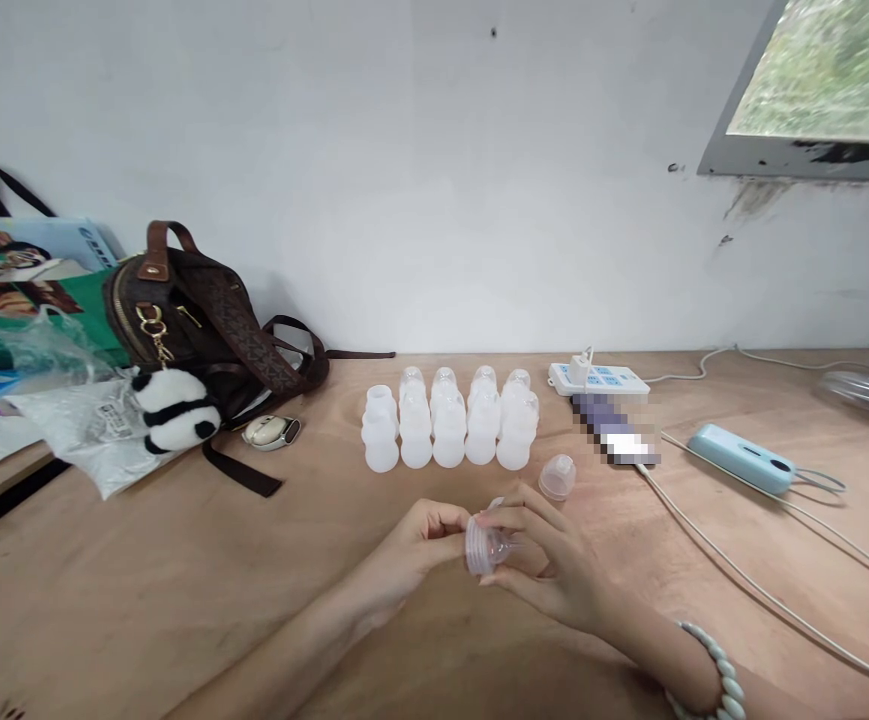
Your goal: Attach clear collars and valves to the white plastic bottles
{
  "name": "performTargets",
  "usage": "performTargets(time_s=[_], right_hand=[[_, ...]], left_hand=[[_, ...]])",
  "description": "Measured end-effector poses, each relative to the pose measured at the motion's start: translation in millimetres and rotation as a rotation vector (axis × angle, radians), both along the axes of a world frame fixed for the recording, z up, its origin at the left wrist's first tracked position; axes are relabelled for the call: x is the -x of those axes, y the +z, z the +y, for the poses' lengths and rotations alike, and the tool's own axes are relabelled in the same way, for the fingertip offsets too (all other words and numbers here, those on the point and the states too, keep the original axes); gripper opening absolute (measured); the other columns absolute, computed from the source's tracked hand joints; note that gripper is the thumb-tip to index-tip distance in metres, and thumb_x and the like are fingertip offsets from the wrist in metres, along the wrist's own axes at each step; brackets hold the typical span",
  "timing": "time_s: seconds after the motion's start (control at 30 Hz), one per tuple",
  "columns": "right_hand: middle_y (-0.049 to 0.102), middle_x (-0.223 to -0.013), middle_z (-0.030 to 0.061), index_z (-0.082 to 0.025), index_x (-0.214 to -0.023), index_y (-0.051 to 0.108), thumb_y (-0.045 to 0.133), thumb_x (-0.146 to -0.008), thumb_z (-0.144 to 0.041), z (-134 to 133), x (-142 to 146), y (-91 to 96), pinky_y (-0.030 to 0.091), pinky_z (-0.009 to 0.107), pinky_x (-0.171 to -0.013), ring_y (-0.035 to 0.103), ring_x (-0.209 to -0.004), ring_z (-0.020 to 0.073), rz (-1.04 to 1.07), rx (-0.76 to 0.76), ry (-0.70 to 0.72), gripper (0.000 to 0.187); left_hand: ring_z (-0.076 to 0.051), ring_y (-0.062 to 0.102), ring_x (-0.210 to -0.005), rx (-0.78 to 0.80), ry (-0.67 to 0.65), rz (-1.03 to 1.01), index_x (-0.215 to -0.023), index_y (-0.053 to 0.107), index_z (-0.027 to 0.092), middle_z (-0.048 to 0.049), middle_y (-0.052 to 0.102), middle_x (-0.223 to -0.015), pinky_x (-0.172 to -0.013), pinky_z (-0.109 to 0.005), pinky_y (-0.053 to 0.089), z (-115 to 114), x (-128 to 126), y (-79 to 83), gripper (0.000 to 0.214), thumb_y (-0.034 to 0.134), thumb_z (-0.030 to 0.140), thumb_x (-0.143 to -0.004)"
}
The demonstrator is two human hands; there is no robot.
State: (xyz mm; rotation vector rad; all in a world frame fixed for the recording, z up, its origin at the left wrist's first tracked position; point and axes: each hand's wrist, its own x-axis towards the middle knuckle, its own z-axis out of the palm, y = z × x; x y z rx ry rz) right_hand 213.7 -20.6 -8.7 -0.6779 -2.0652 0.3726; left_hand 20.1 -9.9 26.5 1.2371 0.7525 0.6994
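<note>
both hands (565, 560) grip a clear nipple cap (479, 547)

The head-worn camera faces forward and down. The near tabletop (179, 570) fills the lower half, the wall (374, 180) the upper.

This looks like a makeshift workspace, whether home or workshop is unclear: a plain wooden table (179, 560) against a scuffed white wall (366, 180), rows of alike bottles (449, 438) mid-table, a backpack (213, 290) left, a power strip (621, 381) far right.
</note>
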Motion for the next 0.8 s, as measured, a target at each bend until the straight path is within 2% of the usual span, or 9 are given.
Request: performTargets(time_s=[0.27,0.47,0.6,0.7,0.8], right_hand=[[0.058,-0.088,0.0029,-0.024,-0.108,0.064,0.079,-0.077,-0.040,1,1,3.8,0.055,0.029,-0.067,0.059,-0.079,0.0171,0.235,0.277,0.114,0.038],[0.062,-0.091,0.0005,-0.023,-0.105,0.064,0.086,-0.069,-0.033,4,3,7.8,0.058,0.031,-0.071,0.071,-0.075,0.0170,0.469,0.681,0.363,0.043],[0.070,-0.081,0.0005,-0.022,-0.101,0.063,0.088,-0.067,-0.032,8,6,5.8,0.057,0.028,-0.064,0.071,-0.071,0.0170,0.556,0.885,0.482,0.043],[0.070,-0.079,0.0009,-0.020,-0.097,0.064,0.088,-0.065,-0.040,14,2,3.0,0.056,0.026,-0.057,0.066,-0.064,0.0142,0.633,0.956,0.448,0.044],[0.065,-0.076,0.0005,-0.019,-0.092,0.064,0.082,-0.066,-0.054,23,-10,3.5,0.055,0.027,-0.057,0.062,-0.059,0.0132,0.719,0.905,0.322,0.047]], left_hand=[[-0.013,0.048,-0.063,-0.041,-0.048,0.007,-0.062,0.070,0.014,0.0004,0.059,-0.060,-0.067,-0.024,0.036,2,3,-0.6,0.024,0.074,0.034,-0.075],[-0.012,0.048,-0.061,-0.014,-0.088,-0.072,-0.066,0.073,0.014,-0.0007,0.060,-0.061,-0.064,-0.024,0.038,5,5,-5.2,0.021,0.072,0.032,-0.076],[-0.012,0.049,-0.062,0.032,-0.090,-0.103,-0.067,0.074,0.013,-0.0022,0.062,-0.065,-0.065,-0.024,0.039,7,5,-8.5,0.020,0.073,0.032,-0.075],[-0.012,0.050,-0.063,0.049,-0.077,-0.115,-0.066,0.073,0.013,-0.0028,0.062,-0.066,-0.066,-0.024,0.040,10,8,-8.9,0.022,0.075,0.033,-0.072],[-0.012,0.050,-0.064,0.057,-0.035,-0.084,-0.068,0.071,0.013,-0.0023,0.060,-0.067,-0.067,-0.024,0.041,15,15,-5.3,0.023,0.076,0.035,-0.070]])
